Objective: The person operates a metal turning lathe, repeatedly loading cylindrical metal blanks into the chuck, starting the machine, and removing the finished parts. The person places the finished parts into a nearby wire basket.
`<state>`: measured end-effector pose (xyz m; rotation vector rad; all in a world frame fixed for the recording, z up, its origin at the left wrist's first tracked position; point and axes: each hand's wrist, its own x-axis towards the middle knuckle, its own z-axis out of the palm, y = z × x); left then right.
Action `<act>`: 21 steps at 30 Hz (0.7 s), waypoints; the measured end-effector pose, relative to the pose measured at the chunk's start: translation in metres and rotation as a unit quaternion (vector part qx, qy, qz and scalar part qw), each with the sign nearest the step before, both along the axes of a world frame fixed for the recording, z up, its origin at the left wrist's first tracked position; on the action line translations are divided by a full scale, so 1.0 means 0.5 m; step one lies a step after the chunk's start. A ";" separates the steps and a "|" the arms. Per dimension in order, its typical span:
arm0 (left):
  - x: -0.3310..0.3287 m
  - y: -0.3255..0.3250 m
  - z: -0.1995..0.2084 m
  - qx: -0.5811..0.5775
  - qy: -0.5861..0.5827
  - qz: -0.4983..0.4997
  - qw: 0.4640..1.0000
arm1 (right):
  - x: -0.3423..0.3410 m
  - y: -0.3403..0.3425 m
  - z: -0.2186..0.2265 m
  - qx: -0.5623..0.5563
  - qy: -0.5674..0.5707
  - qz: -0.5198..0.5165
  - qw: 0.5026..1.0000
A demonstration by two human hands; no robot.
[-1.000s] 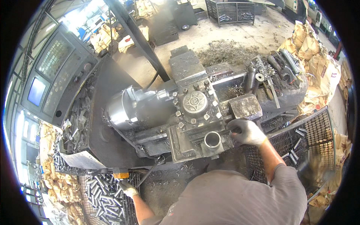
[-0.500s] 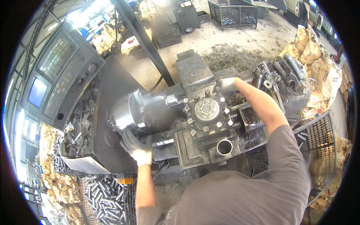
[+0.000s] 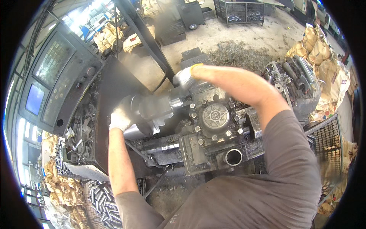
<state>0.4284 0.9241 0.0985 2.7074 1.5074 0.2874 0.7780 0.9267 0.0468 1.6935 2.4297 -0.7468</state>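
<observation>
Left of the turret [image 3: 215, 116] is the chuck [image 3: 138, 132], with my left hand [image 3: 120, 118] at its side and my right hand [image 3: 184, 77] well apart; whether they grip I cannot tell, but I judge this as chuck handling, calling next for steady fingers.

Two gloved hands [image 3: 120, 119], one chuck [image 3: 139, 131], one tool turret [image 3: 215, 116], one lit screen [image 3: 35, 99]

Looks like a metal-machining workshop: shows a grimy lathe [image 3: 215, 115] at the dial's centre, a control panel [image 3: 63, 82] between nine and ten o'clock, heaped metal cylinders [image 3: 105, 202] at seven, shavings [image 3: 234, 53] across the floor [image 3: 276, 33] at one.
</observation>
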 end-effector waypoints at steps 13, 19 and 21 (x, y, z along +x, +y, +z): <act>-0.017 -0.061 -0.144 0.284 -0.161 -0.026 0.945 | -0.073 0.007 -0.042 -0.262 0.039 -0.014 0.964; -0.026 -0.072 -0.158 0.282 -0.157 -0.008 0.946 | -0.044 -0.038 -0.077 -0.246 0.166 -0.091 0.950; -0.027 -0.072 -0.165 0.302 -0.145 -0.001 0.942 | -0.029 -0.029 -0.066 -0.344 0.219 -0.088 0.909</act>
